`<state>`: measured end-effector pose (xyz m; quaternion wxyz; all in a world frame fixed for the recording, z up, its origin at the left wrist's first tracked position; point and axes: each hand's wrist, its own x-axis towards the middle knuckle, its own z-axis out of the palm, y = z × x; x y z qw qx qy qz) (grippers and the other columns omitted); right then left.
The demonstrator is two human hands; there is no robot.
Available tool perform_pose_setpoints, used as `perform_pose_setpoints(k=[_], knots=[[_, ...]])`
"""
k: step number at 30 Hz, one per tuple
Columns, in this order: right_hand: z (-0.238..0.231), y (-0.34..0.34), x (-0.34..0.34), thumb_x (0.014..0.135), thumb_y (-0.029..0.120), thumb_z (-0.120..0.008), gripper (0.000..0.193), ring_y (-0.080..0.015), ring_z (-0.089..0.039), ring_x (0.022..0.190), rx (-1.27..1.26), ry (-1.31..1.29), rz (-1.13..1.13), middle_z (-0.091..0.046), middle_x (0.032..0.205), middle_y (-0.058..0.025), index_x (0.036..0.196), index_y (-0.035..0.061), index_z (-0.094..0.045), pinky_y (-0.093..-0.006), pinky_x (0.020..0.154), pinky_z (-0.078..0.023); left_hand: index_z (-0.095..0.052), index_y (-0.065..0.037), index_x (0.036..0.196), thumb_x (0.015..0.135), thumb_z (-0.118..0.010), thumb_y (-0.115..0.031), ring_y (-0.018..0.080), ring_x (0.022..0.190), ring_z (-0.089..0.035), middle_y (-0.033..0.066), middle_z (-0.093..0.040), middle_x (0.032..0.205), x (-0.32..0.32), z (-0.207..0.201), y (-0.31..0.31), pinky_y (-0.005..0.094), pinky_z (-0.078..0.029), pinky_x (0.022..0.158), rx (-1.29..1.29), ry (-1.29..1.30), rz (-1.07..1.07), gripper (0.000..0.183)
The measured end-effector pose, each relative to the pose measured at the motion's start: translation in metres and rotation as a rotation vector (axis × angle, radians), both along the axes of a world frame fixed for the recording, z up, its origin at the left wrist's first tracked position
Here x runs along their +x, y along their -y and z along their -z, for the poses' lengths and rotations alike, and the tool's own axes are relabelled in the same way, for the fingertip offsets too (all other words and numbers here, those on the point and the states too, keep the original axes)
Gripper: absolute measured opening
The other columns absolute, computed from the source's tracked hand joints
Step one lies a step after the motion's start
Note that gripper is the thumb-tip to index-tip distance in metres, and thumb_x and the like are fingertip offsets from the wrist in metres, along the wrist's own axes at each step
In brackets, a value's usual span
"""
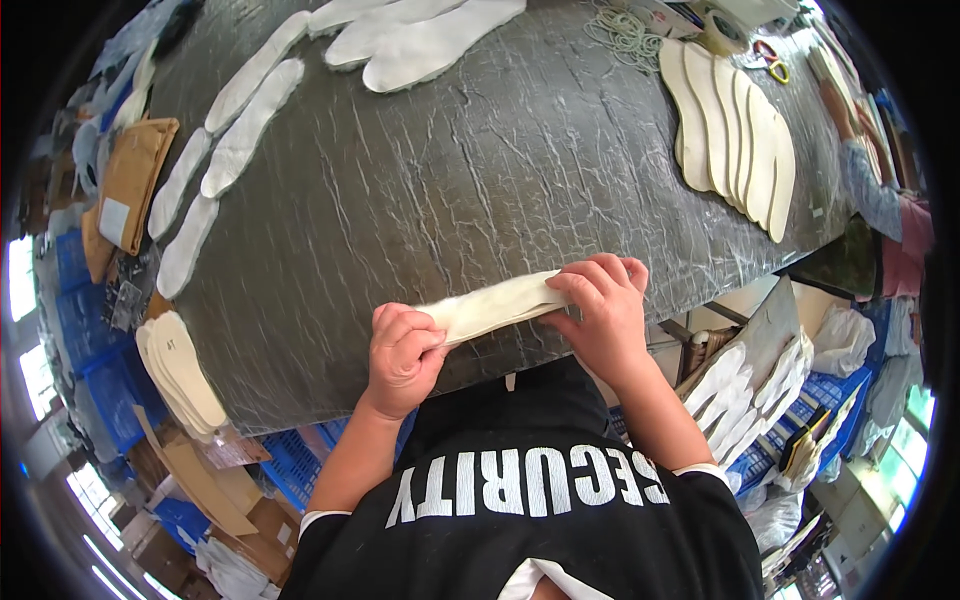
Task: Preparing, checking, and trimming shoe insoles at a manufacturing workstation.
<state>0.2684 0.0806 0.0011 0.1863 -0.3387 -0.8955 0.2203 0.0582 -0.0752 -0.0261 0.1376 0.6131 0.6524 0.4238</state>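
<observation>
Between my two hands a cream, fleecy shoe insole [495, 308] is held lengthwise over the near edge of the dark table. Its edge shows more than one layer. My left hand [405, 350] pinches the left end, thumb pressed against the fingers. At the other end, my right hand [603, 300] grips with the thumb below and the fingers on top. Far right on the table lies a fanned row of cream insoles [735, 130]. White fluffy insoles [430, 45] are spread at the back, with more fluffy insoles [240, 125] along the left side.
A stack of cream insoles [180, 375] sits at the table's left corner. Scissors [770, 62] and a tangle of pale string [625, 38] lie at the back right. Blue crates [290, 465] stand below the near edge. Another person's arm [868, 175] reaches in at far right.
</observation>
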Motion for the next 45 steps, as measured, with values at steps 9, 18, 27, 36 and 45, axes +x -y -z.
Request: perform_pose_setpoints(k=[9,18,27,36,45], knots=[[0.019,0.004,0.008,0.058,0.006,-0.076,0.031,-0.0203,-0.057,0.09,-0.118,-0.13,0.028,-0.061,0.085,0.0012,0.085,0.0141,-0.063,-0.0409,0.086,-0.036,-0.061,-0.005,0.1,0.061,-0.084,-0.029,0.0285,0.092,-0.056,0.0085,-0.059,0.099,0.01,-0.041,-0.042,0.0399,-0.041,0.086,-0.265,-0.131,0.145,0.051],[0.023,0.01,0.01,0.057,0.006,-0.076,0.035,-0.023,-0.057,0.092,-0.147,-0.183,0.074,-0.061,0.087,-0.0009,0.089,0.0126,-0.063,-0.0404,0.087,-0.037,-0.064,0.001,0.099,0.07,-0.08,-0.026,0.0232,0.091,-0.059,0.009,-0.062,0.095,0.018,-0.025,-0.081,0.0336,-0.046,0.08,-0.487,0.202,0.408,0.043],[0.055,0.057,-0.006,0.063,0.022,-0.088,0.067,-0.0288,-0.04,0.118,-0.597,-0.727,0.582,-0.032,0.13,-0.0153,0.109,0.0078,-0.042,-0.0429,0.101,-0.037,-0.064,-0.001,0.085,0.09,-0.065,-0.011,0.0045,0.071,-0.054,-0.0007,-0.061,0.078,0.022,-0.02,-0.086,0.022,-0.044,0.062,-0.72,0.815,0.198,0.011],[0.056,0.055,-0.015,0.076,0.006,-0.076,0.044,-0.026,-0.042,0.126,-1.301,-1.199,0.324,-0.025,0.146,-0.0137,0.105,0.0104,-0.043,-0.0397,0.095,-0.046,-0.062,0.001,0.091,0.094,-0.061,-0.014,0.0075,0.074,-0.057,0.0033,-0.065,0.082,0.032,-0.012,-0.08,0.0217,-0.046,0.07,-0.746,1.219,0.194,0.015],[0.05,0.06,-0.02,0.078,0.007,-0.074,0.036,-0.0252,-0.041,0.127,-1.254,-1.245,0.358,-0.032,0.143,-0.013,0.102,0.0116,-0.048,-0.0426,0.099,-0.044,-0.062,0.0,0.088,0.094,-0.06,-0.01,0.0076,0.072,-0.056,0.0034,-0.064,0.081,0.035,-0.017,-0.079,0.0221,-0.046,0.068,-0.696,1.278,0.146,0.012]])
